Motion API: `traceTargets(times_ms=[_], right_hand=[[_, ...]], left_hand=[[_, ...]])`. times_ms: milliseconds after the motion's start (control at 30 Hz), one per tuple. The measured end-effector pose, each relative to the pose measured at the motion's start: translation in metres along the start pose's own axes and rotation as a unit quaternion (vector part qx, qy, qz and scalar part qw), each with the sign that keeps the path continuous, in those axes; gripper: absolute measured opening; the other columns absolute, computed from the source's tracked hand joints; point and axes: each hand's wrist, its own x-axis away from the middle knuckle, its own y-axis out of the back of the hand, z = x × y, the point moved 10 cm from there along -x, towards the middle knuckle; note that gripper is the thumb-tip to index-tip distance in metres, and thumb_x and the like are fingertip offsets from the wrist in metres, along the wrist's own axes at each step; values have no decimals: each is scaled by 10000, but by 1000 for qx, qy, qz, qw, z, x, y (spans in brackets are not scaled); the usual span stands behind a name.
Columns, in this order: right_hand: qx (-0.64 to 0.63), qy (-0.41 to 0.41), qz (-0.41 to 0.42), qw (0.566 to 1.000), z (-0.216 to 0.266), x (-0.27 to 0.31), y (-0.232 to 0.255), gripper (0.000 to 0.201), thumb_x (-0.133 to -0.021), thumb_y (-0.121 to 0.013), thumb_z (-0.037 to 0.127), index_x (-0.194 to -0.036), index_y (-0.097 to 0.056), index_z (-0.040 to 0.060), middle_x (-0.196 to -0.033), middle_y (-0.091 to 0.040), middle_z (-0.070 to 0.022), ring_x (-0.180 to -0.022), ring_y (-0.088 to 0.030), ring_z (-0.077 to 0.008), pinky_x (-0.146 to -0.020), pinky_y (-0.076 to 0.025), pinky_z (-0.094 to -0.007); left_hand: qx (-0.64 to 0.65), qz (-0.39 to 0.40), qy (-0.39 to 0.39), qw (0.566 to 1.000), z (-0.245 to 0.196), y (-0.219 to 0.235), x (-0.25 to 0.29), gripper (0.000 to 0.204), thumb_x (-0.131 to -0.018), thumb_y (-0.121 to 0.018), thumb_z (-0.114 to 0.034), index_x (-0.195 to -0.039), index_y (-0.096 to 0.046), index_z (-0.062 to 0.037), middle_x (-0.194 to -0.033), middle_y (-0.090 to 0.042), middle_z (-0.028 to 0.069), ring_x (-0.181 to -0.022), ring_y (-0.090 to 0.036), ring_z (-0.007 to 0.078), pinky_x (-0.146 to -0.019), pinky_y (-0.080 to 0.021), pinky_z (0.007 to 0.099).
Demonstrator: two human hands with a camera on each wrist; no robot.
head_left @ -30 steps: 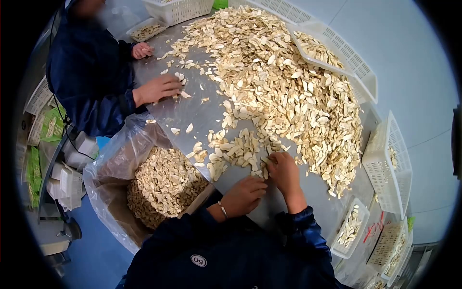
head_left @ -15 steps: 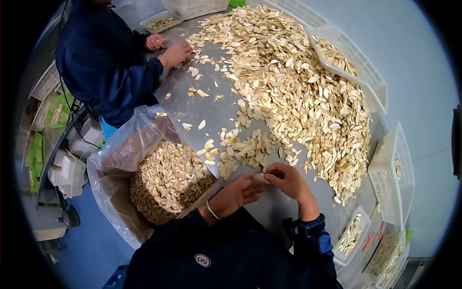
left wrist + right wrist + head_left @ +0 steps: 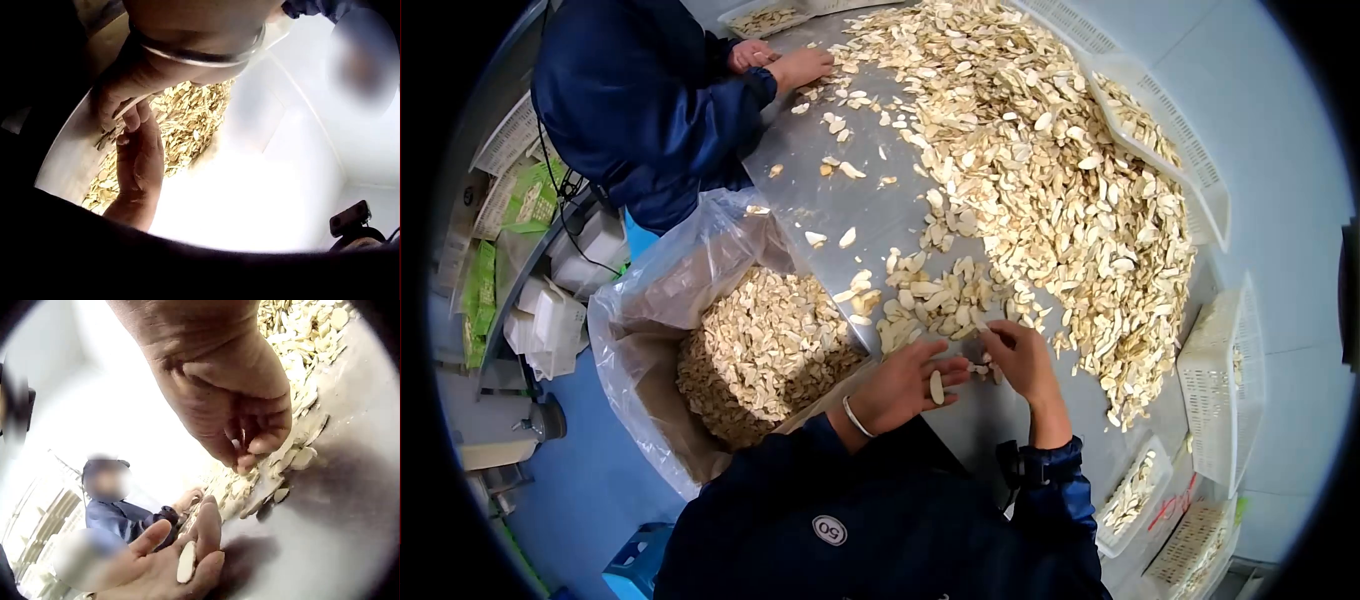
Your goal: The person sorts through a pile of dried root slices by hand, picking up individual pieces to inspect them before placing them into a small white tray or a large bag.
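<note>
My left hand [image 3: 928, 378] lies palm up at the near edge of the metal table [image 3: 870, 215], fingers straight, with one pale slice [image 3: 937, 387] resting on it. The right wrist view shows the same left hand [image 3: 181, 565] and slice [image 3: 185, 561]. Just right of it my right hand [image 3: 1000, 352] has its fingers curled down onto the loose slices [image 3: 945, 300] at the near edge of the big pile [image 3: 1050, 170]. Thumb and fingertips of the right hand [image 3: 247, 453] pinch a slice there. In the left wrist view both hands are dim, the left hand [image 3: 125, 112] above the right hand [image 3: 140, 165].
A plastic-lined box [image 3: 630, 330] full of slices stands left of me below the table edge. Another person [image 3: 640, 90] works at the far left, hands [image 3: 800, 65] on the table. White baskets [image 3: 1175, 135] [image 3: 1215, 385] and a small tray [image 3: 1135, 490] line the right side.
My left hand has turned palm up and now carries a slice. My right hand has gone from meeting the left back to the pile's near edge. The other person's hands have moved away.
</note>
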Motion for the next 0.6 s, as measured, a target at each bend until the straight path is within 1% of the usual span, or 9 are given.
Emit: traceTargets(times_ms=[133,167,267,367,400,467,500,533,600], right_hand=[[-203,-79,83,972,-14,6,-14,301,-1061,-548,126,-1299,-634,-36,-1073,-742,-73,-849,-677,-116,-689,-528,-241],[-212,-76,111,968,-10,8,-16,359,-1073,-517,129,-1388,-555,-38,-1185,-719,-89,-944,-693,-133,-723,-553,-255],[-215,-76,97,969,-14,8,-15,351,-1070,-528,129,-1386,-560,-20,-1135,-739,-88,-933,-710,-138,-709,-552,-259],[-112,-74,92,987,-14,7,-13,310,-1038,-585,130,-1318,-611,1,-1061,-760,-110,-888,-734,-172,-695,-557,-301],[-43,-24,62,997,-7,3,-5,299,-1019,-609,129,-1288,-623,2,-1040,-761,-121,-865,-738,-192,-691,-558,-318],[93,79,4,993,16,-5,3,278,-980,-656,127,-1229,-649,4,-999,-764,-143,-819,-746,-232,-683,-559,-352],[151,114,-52,981,35,-7,9,268,-953,-673,141,-1166,-691,-20,-987,-740,-161,-826,-720,-243,-712,-571,-344],[201,137,-79,967,36,-15,11,304,-929,-659,103,-1217,-675,7,-1117,-719,-198,-942,-710,-306,-746,-575,-369],[342,220,-153,901,49,-17,9,367,-914,-634,69,-1278,-644,30,-1266,-662,-209,-1085,-674,-314,-787,-569,-376]], left_hand=[[-34,-12,4,999,0,1,-2,453,-1102,-383,-445,-1384,-501,-111,-1365,-615,166,-1310,-573,345,-1083,-467,518],[-34,-9,4,999,0,1,-3,438,-1098,-398,-436,-1371,-502,-110,-1311,-627,144,-1220,-589,304,-1006,-482,469],[-36,-7,4,999,-1,5,-4,394,-1088,-444,-406,-1334,-507,-105,-1151,-663,76,-947,-638,182,-775,-527,321],[0,55,29,998,5,2,1,293,-1085,-487,-274,-1293,-546,-76,-992,-656,47,-685,-516,106,-560,-427,228],[-19,32,35,999,7,8,2,270,-1075,-504,-235,-1291,-542,-78,-961,-636,38,-662,-478,95,-542,-394,219],[-56,-18,44,997,8,1,4,243,-1055,-537,-157,-1286,-535,-83,-901,-596,21,-617,-402,75,-506,-327,201],[-71,-34,56,995,7,-7,7,271,-1033,-560,-115,-1297,-510,-87,-853,-549,3,-605,-409,72,-512,-328,195],[-76,-27,61,995,11,-8,7,279,-1033,-560,-120,-1304,-502,-86,-833,-525,-4,-601,-405,70,-509,-327,197],[-88,-10,74,993,19,-8,5,297,-1035,-562,-129,-1319,-486,-82,-792,-476,-18,-593,-396,66,-505,-326,201]])
